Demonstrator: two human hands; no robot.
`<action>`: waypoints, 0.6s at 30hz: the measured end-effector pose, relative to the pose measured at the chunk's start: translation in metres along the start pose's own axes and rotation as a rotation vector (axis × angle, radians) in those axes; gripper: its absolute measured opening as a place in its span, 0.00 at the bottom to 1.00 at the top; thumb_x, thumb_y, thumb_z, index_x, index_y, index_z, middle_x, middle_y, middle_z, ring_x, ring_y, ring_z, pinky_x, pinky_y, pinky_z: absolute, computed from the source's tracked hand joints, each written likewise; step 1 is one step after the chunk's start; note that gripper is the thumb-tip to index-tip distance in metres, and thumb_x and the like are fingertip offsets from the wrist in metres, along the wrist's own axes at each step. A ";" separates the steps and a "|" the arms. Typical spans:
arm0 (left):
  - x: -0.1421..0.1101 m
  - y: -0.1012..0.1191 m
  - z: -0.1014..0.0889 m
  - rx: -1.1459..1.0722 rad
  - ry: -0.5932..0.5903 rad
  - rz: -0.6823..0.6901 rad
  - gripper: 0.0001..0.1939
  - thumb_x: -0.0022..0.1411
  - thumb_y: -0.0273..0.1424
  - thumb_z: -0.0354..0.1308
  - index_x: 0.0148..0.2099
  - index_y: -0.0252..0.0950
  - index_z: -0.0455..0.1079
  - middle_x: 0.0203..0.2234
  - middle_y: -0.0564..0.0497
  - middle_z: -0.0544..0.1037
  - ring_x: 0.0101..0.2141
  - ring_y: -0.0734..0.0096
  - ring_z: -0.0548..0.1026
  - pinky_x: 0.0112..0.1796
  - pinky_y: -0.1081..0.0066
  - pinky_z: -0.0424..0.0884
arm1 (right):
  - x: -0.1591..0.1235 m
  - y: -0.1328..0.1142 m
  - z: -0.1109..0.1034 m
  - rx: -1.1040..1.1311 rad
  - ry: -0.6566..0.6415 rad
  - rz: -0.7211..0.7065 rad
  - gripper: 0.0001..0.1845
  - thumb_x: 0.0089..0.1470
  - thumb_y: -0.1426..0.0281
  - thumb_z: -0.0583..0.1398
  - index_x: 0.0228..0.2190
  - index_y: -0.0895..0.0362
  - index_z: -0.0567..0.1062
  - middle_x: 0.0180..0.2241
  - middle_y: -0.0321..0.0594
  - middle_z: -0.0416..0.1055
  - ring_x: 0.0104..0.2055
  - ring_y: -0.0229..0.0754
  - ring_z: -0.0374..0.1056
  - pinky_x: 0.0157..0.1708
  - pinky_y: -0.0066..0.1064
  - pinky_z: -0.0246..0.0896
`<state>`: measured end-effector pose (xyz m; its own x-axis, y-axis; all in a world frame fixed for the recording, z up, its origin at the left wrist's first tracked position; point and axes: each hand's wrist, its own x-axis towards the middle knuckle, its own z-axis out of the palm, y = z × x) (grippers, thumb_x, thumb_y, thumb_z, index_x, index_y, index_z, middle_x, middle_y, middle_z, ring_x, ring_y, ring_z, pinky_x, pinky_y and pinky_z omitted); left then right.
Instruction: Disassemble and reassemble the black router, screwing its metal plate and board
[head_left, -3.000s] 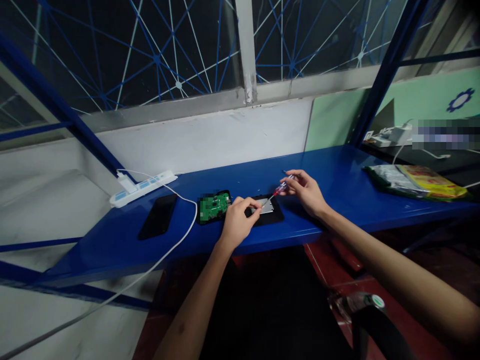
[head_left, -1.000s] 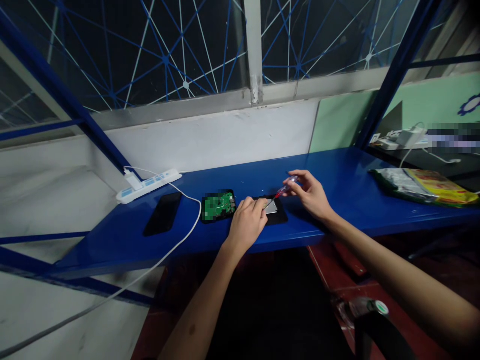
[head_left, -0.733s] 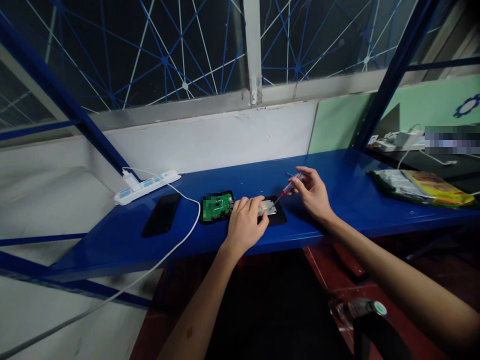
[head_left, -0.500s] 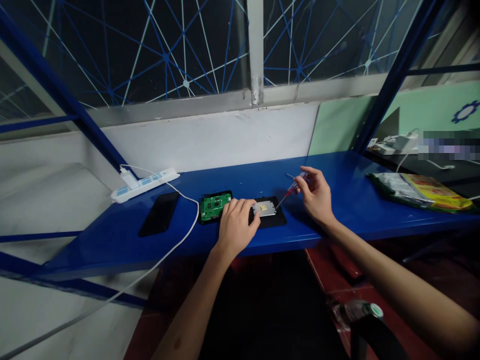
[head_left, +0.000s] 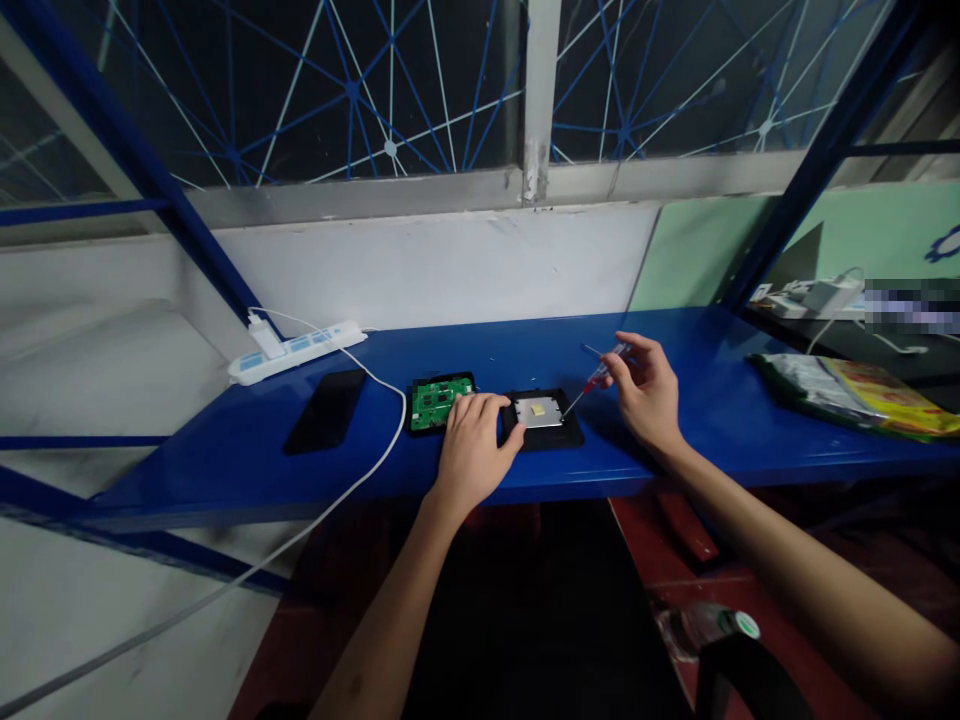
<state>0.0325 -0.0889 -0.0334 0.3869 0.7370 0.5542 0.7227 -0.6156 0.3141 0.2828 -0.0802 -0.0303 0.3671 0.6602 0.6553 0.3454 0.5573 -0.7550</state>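
Note:
My left hand [head_left: 477, 440] is closed on the left end of a black casing half [head_left: 541, 443], thumb at its near edge and fingers over the far side. Set in that casing is a silver metal plate [head_left: 551, 412] bearing a small yellowish pad. My right hand [head_left: 651, 390] pinches a screwdriver [head_left: 606, 369] with a clear and red handle; its slanted shaft reaches the plate's right edge. Left of the casing lies another black half with a green circuit board [head_left: 433, 404], partly covered by my left fingers. Whether the tip sits in a screw is too small to tell.
A black phone-like slab [head_left: 325, 412] lies at the left of the blue bench [head_left: 420, 485]. Behind it is a white power strip [head_left: 296, 352], with a white cable [head_left: 337, 497] trailing across the bench. A shiny packet [head_left: 855, 393] lies right; a plastic bottle [head_left: 709, 625] is below.
The whole view has shifted slightly. Both hands keep their holds, and the screwdriver's tip remains at the right edge of the metal plate.

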 end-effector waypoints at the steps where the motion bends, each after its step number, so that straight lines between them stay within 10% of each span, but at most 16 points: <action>1: 0.000 0.000 0.000 -0.001 -0.004 -0.004 0.11 0.67 0.32 0.61 0.50 0.38 0.67 0.47 0.47 0.77 0.52 0.54 0.71 0.64 0.49 0.56 | 0.000 0.000 0.000 -0.002 -0.001 0.000 0.17 0.59 0.64 0.63 0.49 0.51 0.72 0.32 0.33 0.71 0.26 0.35 0.69 0.30 0.33 0.69; 18: 0.000 0.003 -0.001 0.021 -0.046 -0.016 0.09 0.68 0.36 0.60 0.48 0.40 0.69 0.45 0.49 0.79 0.54 0.54 0.72 0.65 0.45 0.54 | -0.004 -0.013 0.005 -0.005 -0.107 -0.089 0.19 0.63 0.63 0.60 0.54 0.49 0.70 0.38 0.39 0.76 0.30 0.40 0.73 0.35 0.39 0.74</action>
<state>0.0346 -0.0912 -0.0320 0.4010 0.7590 0.5129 0.7404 -0.5982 0.3064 0.2723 -0.0872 -0.0229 0.2410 0.6584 0.7131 0.3766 0.6137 -0.6939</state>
